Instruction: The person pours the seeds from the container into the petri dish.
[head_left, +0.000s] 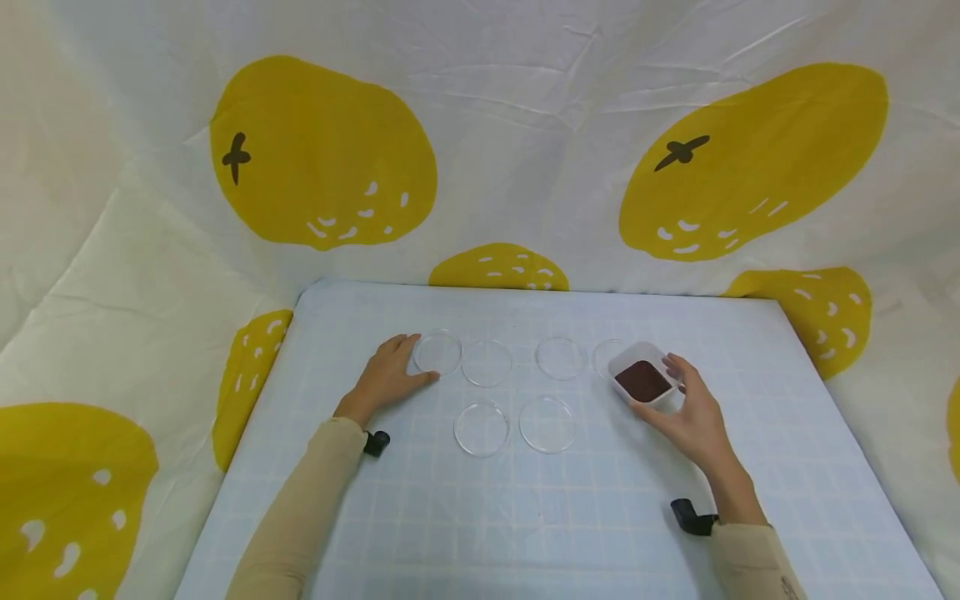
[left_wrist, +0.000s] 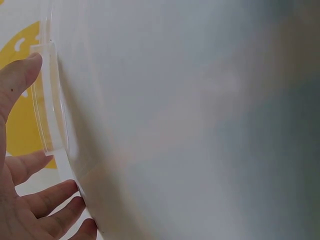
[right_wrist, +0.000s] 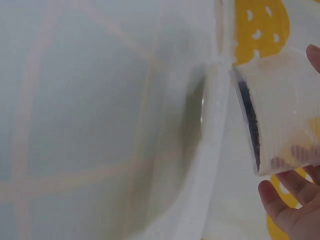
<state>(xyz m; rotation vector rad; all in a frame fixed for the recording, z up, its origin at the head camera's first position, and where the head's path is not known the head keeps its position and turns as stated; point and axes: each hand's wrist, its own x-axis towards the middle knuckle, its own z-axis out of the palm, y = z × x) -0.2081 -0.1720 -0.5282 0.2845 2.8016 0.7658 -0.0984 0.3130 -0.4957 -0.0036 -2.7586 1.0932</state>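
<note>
At the left end of a back row of dishes, my left hand [head_left: 386,381] pinches a clear round petri dish [head_left: 437,353] by its sides. The left wrist view shows thumb and index finger at opposite sides of that petri dish [left_wrist: 48,100], its rim low over the cloth. My right hand [head_left: 693,421] grips a translucent white plastic tub [head_left: 636,353] from the right, fingers and thumb on its walls. Dark brown, soil-like material [head_left: 642,381] lies inside. The tub [right_wrist: 285,107] is raised over the table and overlaps a clear petri dish [head_left: 603,358] in the head view.
Two more petri dishes lie in the back row, one [head_left: 487,364] beside the left hand's dish and another [head_left: 561,358] mid-right. In front lie two further dishes, left [head_left: 482,429] and right [head_left: 547,425]. A pale blue checked cloth [head_left: 450,525] covers the table; a patterned curtain [head_left: 517,167] hangs behind.
</note>
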